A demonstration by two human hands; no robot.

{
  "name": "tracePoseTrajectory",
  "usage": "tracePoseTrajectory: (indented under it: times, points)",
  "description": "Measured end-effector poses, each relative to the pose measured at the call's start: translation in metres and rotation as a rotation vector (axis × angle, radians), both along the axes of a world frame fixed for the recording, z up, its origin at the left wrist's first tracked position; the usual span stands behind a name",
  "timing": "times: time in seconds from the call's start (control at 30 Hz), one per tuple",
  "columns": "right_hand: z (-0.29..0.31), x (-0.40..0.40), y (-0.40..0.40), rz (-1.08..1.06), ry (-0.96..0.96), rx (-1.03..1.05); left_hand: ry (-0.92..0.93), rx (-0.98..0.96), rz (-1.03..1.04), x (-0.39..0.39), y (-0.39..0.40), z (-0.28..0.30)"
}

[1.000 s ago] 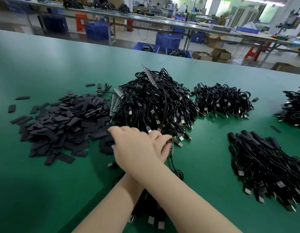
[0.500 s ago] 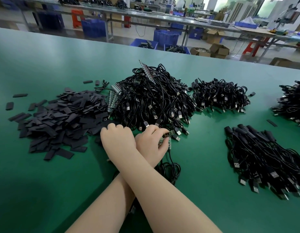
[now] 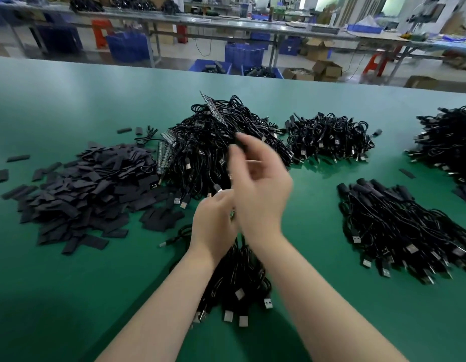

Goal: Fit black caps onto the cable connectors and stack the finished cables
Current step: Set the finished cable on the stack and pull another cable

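Above the green desk (image 3: 70, 283), the right hand (image 3: 260, 189) pinches a black cap (image 3: 239, 142) at its fingertips; the left hand (image 3: 213, 220) grips a cable bundle (image 3: 237, 278) beneath.

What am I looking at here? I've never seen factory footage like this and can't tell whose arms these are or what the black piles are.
There is no machine: these are a person's bare arms, filmed by a camera worn on the head, looking forward and down. The right hand is raised, pinching a black cap at its fingertips. The left hand is curled round a connector, mostly hidden. On the green table lie a heap of caps at left, a big tangle of cables in the middle, and a capped stack at right. A small bundle lies beneath the wrists.
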State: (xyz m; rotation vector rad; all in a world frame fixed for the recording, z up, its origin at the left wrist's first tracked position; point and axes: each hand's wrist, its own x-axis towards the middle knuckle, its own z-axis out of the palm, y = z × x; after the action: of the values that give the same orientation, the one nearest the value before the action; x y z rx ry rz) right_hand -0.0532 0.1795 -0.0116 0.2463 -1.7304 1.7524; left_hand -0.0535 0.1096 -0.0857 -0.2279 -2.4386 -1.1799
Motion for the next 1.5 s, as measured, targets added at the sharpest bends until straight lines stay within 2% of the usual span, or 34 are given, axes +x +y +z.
tracePoseTrajectory:
  times: [0.1,0.3,0.5,0.67,0.87,1.33,1.5]
  points:
    - [-0.019,-0.007,0.048,-0.068,-0.16,-0.094,0.078,0.005,0.022,-0.001,-0.001,0.002]
    - [-0.069,-0.003,0.083,-0.14,-0.39,-0.033,0.053,-0.034,0.015,0.002,0.001,0.0]
    - [-0.076,-0.001,0.09,0.005,-0.413,-0.028,0.091,-0.016,-0.004,0.004,0.006,0.001]
    - [-0.077,0.003,0.091,0.158,-0.427,-0.173,0.081,-0.015,-0.04,0.005,0.007,0.002]
    - [-0.078,0.004,0.09,0.227,-0.49,-0.244,0.051,0.034,-0.064,0.008,0.007,0.001]
    - [-0.077,0.006,0.091,0.262,-0.517,-0.224,-0.1,0.032,-0.138,0.006,0.004,0.001]
    - [-0.077,0.005,0.091,0.375,-0.493,-0.169,-0.114,0.05,-0.137,0.004,0.002,0.0]
